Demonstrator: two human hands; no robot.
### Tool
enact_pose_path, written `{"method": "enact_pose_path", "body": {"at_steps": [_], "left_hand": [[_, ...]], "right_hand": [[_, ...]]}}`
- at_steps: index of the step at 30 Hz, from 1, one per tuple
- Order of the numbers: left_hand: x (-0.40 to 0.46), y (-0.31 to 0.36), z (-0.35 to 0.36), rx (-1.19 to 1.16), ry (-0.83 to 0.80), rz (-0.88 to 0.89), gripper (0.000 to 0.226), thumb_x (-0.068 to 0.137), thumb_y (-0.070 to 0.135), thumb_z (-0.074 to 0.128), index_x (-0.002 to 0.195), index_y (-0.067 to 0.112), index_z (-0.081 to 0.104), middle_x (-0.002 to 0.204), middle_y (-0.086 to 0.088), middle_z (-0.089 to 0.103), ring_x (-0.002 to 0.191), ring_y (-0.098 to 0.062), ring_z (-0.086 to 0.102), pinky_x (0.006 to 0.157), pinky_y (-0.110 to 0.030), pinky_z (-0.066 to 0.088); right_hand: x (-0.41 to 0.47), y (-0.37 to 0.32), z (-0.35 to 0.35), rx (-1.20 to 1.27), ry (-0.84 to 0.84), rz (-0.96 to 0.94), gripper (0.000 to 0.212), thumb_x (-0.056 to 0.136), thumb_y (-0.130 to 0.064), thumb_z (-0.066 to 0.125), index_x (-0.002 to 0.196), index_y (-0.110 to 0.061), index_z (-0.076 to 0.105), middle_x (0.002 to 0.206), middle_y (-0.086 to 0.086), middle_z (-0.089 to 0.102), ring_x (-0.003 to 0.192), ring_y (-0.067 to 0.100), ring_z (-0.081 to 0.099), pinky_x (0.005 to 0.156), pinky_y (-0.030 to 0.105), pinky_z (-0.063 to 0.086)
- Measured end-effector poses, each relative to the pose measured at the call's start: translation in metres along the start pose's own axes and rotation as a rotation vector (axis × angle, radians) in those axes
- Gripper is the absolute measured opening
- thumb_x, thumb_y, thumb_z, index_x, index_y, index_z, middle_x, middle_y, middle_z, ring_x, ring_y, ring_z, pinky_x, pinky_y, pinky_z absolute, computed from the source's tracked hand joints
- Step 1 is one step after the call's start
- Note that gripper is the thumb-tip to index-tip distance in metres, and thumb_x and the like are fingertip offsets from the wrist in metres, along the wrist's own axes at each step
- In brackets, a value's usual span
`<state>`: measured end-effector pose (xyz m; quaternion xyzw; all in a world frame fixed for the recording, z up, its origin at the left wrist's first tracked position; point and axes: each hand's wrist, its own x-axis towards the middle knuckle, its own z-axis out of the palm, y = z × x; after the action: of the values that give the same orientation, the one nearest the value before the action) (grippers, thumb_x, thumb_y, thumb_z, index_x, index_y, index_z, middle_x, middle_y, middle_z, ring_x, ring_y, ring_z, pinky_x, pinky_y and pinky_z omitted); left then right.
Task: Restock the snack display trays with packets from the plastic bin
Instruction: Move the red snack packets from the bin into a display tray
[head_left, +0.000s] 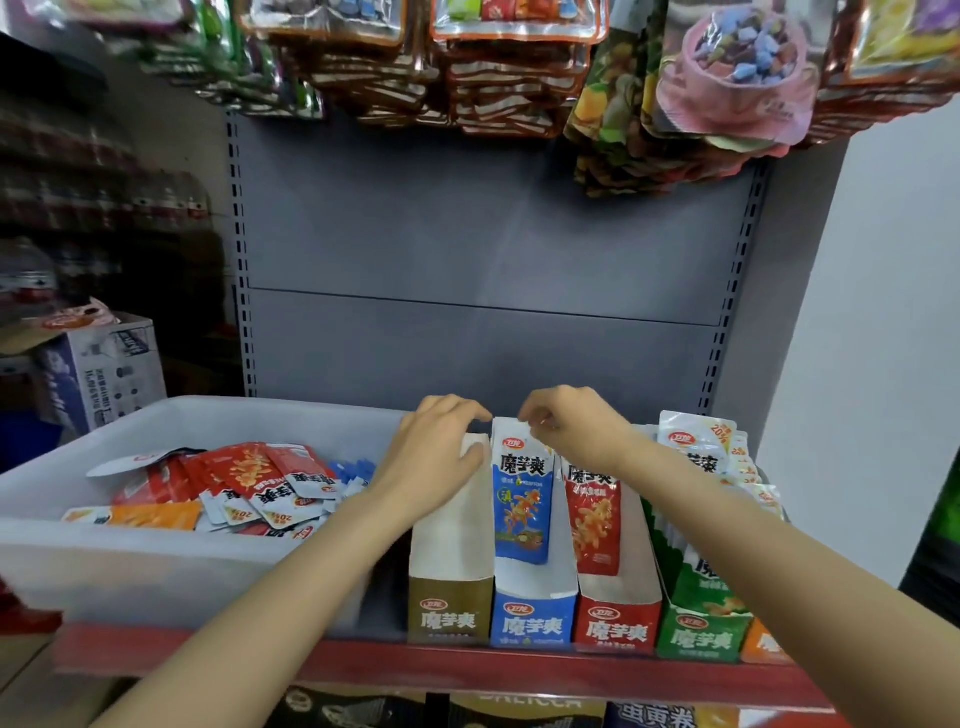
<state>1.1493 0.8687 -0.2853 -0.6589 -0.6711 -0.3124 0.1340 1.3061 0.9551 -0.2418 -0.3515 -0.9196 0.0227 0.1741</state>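
Note:
A white plastic bin (171, 566) on the shelf's left holds several loose red, orange and blue snack packets (260, 483). To its right stand cardboard display trays: brown (451, 608), blue (534, 613), red (618, 621) and green (701, 634). A blue packet (522, 504) stands upright in the blue tray. My right hand (566, 428) pinches its top edge. My left hand (439, 447) grips the back wall of the brown tray beside it. The red tray holds red packets (595, 519).
The trays and bin sit on a red-edged shelf (467, 670) with a grey back panel (493, 270). Hanging snack bags (701, 83) crowd the space overhead. An orange tray (769, 644) sits at the far right. A cardboard box (98, 374) stands at left.

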Motion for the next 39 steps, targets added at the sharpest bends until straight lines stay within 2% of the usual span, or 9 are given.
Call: {"method": "enact_pose_path", "body": {"at_steps": [5,13,16,21,26,30,34,37,39], "left_hand": [[-0.025,-0.062,-0.042,0.011,-0.006,-0.187,0.026,0.089,0.016,0.057,0.115,0.019,0.059,0.117,0.005,0.058,0.117,-0.016,0.047,0.093,-0.03,0.038],[-0.061,-0.156,-0.077,0.004,-0.229,-0.461,0.05,0.086,0.024,0.067,0.132,0.013,0.051,0.132,-0.005,0.056,0.117,-0.021,0.054,0.097,-0.026,0.039],[-0.069,-0.174,-0.078,0.012,-0.339,-0.525,0.06,0.079,0.034,0.072,0.132,0.019,0.05,0.118,-0.004,0.062,0.096,-0.018,0.061,0.081,-0.025,0.049],[-0.072,-0.179,-0.073,0.006,-0.41,-0.505,0.057,0.074,0.042,0.074,0.123,0.019,0.056,0.115,-0.002,0.063,0.099,-0.019,0.06,0.087,-0.032,0.05],[-0.07,-0.179,-0.071,-0.023,-0.374,-0.554,0.066,0.073,0.043,0.075,0.127,0.017,0.047,0.121,-0.006,0.059,0.104,-0.022,0.059,0.089,-0.036,0.051],[-0.068,-0.177,-0.071,0.077,-0.256,-0.479,0.099,0.076,0.039,0.075,0.15,0.018,0.012,0.154,-0.009,0.02,0.14,-0.028,0.023,0.113,-0.039,0.027],[-0.066,-0.171,-0.076,0.08,-0.11,-0.337,0.069,0.084,0.031,0.068,0.144,0.024,0.034,0.145,-0.007,0.038,0.132,-0.025,0.032,0.11,-0.038,0.031],[-0.067,-0.163,-0.081,0.093,0.021,-0.279,0.037,0.09,0.028,0.061,0.123,0.015,0.053,0.117,-0.006,0.058,0.113,-0.024,0.049,0.097,-0.037,0.041],[-0.069,-0.152,-0.084,-0.061,0.092,-0.28,0.025,0.09,0.028,0.061,0.111,0.014,0.058,0.106,-0.004,0.062,0.101,-0.02,0.056,0.087,-0.034,0.045]], "right_hand": [[0.009,-0.056,0.018,0.277,0.019,-0.049,0.028,0.093,-0.01,0.048,0.116,-0.013,0.063,0.111,0.004,0.067,0.103,0.019,0.061,0.086,0.021,0.045],[0.058,-0.145,0.077,0.186,-0.196,-0.122,0.053,0.093,-0.019,0.055,0.142,-0.008,0.037,0.141,0.012,0.046,0.13,0.025,0.043,0.103,0.029,0.032],[0.069,-0.168,0.093,0.096,-0.331,-0.142,0.066,0.09,-0.027,0.062,0.144,-0.007,0.03,0.146,0.013,0.039,0.133,0.029,0.038,0.106,0.033,0.033],[0.08,-0.184,0.113,-0.034,-0.443,-0.191,0.014,0.085,-0.023,0.066,0.088,-0.012,0.058,0.096,0.011,0.059,0.091,0.028,0.053,0.06,0.028,0.039],[0.081,-0.179,0.116,0.003,-0.297,-0.234,0.017,0.091,-0.012,0.049,0.097,-0.012,0.065,0.095,0.014,0.061,0.087,0.029,0.052,0.073,0.03,0.042],[0.071,-0.178,0.102,0.272,-0.082,-0.232,0.017,0.093,-0.007,0.045,0.092,-0.015,0.06,0.072,0.003,0.059,0.067,0.017,0.051,0.066,0.03,0.04],[0.06,-0.175,0.085,0.484,0.095,-0.185,0.015,0.095,-0.007,0.044,0.088,-0.016,0.053,0.061,0.002,0.055,0.057,0.009,0.053,0.064,0.013,0.044],[0.057,-0.166,0.081,0.651,0.179,-0.128,0.011,0.094,-0.015,0.049,0.086,-0.021,0.053,0.085,0.008,0.068,0.082,0.026,0.064,0.079,0.041,0.051],[0.051,-0.158,0.075,0.85,0.236,-0.072,0.006,0.094,-0.018,0.055,0.088,-0.017,0.056,0.085,0.003,0.069,0.079,0.019,0.067,0.073,0.04,0.054]]}}
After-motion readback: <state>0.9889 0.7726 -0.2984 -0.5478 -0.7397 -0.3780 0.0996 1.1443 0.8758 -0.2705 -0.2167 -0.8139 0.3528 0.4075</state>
